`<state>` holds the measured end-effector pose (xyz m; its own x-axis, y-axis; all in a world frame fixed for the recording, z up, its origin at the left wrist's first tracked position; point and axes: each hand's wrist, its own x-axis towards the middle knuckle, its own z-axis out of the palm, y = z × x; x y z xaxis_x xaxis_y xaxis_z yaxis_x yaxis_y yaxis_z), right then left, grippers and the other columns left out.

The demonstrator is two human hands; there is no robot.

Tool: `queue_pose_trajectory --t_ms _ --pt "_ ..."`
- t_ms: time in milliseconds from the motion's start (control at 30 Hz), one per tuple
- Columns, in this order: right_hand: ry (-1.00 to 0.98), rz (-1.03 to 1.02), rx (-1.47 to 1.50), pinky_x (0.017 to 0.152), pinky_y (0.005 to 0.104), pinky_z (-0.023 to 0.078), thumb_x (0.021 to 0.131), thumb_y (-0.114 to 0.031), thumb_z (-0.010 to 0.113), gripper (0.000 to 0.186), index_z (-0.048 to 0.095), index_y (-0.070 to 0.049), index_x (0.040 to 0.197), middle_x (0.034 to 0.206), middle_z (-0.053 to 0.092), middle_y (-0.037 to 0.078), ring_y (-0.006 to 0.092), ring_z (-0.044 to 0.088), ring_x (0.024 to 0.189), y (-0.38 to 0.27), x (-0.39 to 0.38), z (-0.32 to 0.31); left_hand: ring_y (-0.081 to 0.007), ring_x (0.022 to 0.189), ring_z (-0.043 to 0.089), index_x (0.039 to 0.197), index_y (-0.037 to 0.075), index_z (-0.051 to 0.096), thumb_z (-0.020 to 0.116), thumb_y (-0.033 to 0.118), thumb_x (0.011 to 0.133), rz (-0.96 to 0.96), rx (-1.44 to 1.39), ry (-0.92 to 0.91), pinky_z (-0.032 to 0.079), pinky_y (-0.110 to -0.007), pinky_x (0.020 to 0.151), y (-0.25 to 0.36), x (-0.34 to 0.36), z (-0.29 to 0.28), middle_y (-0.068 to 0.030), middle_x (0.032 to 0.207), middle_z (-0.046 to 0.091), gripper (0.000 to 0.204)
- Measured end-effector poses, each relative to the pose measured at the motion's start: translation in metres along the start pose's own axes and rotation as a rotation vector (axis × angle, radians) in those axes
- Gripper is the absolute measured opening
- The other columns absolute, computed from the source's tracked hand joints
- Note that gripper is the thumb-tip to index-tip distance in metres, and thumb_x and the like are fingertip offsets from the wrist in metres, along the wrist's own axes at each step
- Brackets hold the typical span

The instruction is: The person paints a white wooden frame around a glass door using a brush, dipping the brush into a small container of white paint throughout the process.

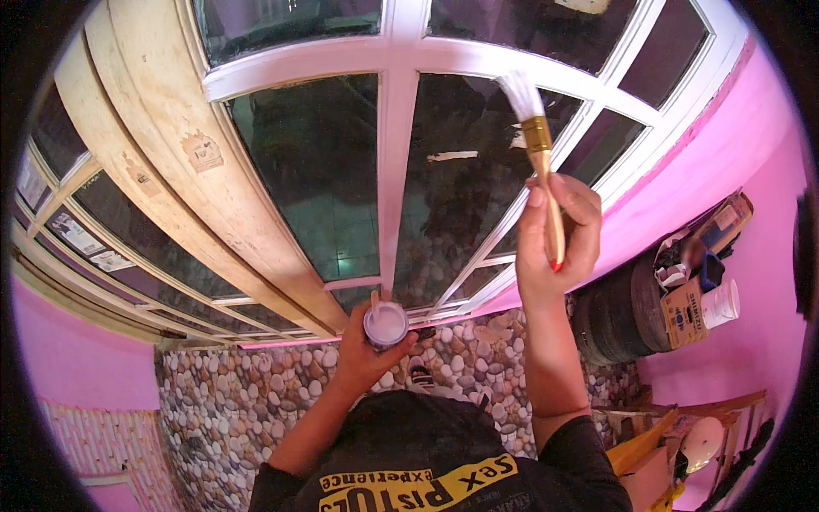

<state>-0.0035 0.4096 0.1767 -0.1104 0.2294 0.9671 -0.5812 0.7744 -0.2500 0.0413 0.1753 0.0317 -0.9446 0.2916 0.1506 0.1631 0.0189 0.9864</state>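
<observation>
My right hand (559, 235) is raised, its fingers closed round the wooden handle of a paintbrush (537, 132). Pale paint coats the bristles, which point up and overlap the white crossbar of the window frame (503, 64); whether they touch it I cannot tell. Lower down, my left hand (367, 341) grips a small cup of whitish paint (386, 324) in front of the frame's lower part. A pale stick stands up at the cup's edge. Dark glass panes (307, 171) fill the frame, with a few light smears on one of them.
An unpainted wooden door frame (179, 171) stands to the left. At the right, stacked tyres (623, 311) carry boxes, and a white bucket (721, 303) sits beside them. Cardboard and planks (657, 452) lie at lower right. The floor (222, 401) has a pebble pattern.
</observation>
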Motion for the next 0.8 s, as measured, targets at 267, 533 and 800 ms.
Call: queue_pose_trajectory --t_ms 267,533,800 --pt "-0.149 -0.089 0.036 0.076 0.0284 0.056 0.091 0.006 0.065 0.023 0.058 0.004 0.112 0.105 0.062 0.019 0.0207 0.068 0.085 -0.017 0.004 0.001 -0.0181 0.103 0.062 0.127 0.002 0.046 0.087 0.017 0.078 0.021 -0.024 -0.003 0.051 -0.032 0.090 -0.009 0.001 0.001 -0.0101 0.111 0.061 0.065" --pt "0.014 0.002 -0.053 0.074 0.0302 0.053 0.084 0.003 0.073 0.024 0.064 0.002 0.105 0.096 0.066 0.017 0.0231 0.066 0.082 0.003 0.004 -0.008 -0.0180 0.105 0.061 0.128 0.001 0.046 0.087 0.014 0.077 -0.016 -0.013 -0.005 0.051 -0.033 0.093 -0.001 0.001 0.002 -0.0094 0.115 0.062 0.067" --pt "-0.071 -0.075 0.016 0.072 0.0313 0.054 0.082 0.004 0.074 0.028 0.063 0.001 0.107 0.096 0.067 0.017 0.0250 0.067 0.081 -0.011 0.002 -0.004 -0.0167 0.102 0.062 0.129 0.002 0.045 0.086 0.015 0.079 0.027 -0.004 -0.015 0.051 -0.032 0.090 0.002 0.002 0.005 -0.0090 0.112 0.061 0.066"
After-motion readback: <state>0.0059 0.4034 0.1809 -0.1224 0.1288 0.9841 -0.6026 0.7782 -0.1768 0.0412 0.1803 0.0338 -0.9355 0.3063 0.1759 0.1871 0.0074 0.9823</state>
